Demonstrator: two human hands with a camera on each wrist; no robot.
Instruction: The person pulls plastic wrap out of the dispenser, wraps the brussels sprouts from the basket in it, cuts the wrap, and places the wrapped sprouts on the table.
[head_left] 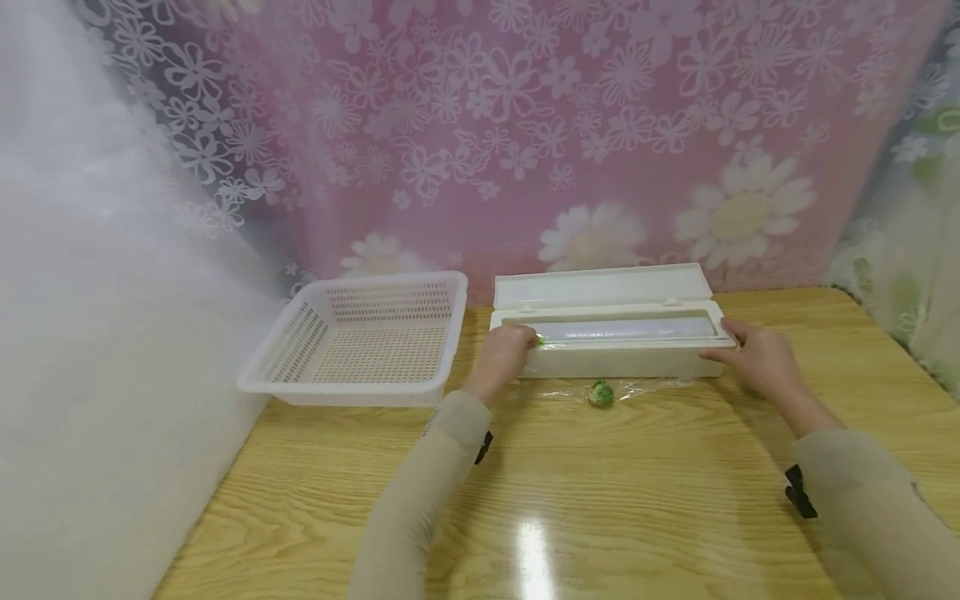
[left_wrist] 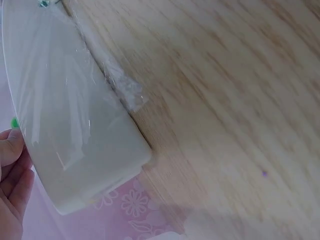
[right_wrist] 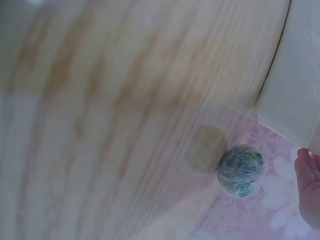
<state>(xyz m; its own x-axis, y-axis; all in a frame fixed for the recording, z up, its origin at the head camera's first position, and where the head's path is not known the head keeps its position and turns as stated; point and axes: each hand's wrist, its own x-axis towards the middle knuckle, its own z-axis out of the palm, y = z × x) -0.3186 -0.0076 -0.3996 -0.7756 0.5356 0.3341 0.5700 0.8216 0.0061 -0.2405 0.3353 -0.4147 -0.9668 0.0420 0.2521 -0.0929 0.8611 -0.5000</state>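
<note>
A white cling film dispenser [head_left: 618,363] stands on the table with its lid [head_left: 603,286] raised and a film roll [head_left: 630,329] inside. Clear film [left_wrist: 75,100] drapes over its front onto the wood. On that film sits a small round green vegetable [head_left: 601,394]. My left hand [head_left: 506,354] pinches a small green slider [left_wrist: 14,122] at the dispenser's left end. With thumb and fingers, my right hand [head_left: 761,362] grips the dispenser's right end. Past that end, the right wrist view shows a film-wrapped green ball [right_wrist: 241,171].
A white plastic basket [head_left: 352,387] with slotted walls stands left of the dispenser. Behind the wooden table [head_left: 600,500] hangs a pink flowered curtain [head_left: 450,167]. White sheeting [head_left: 112,333] borders the left side.
</note>
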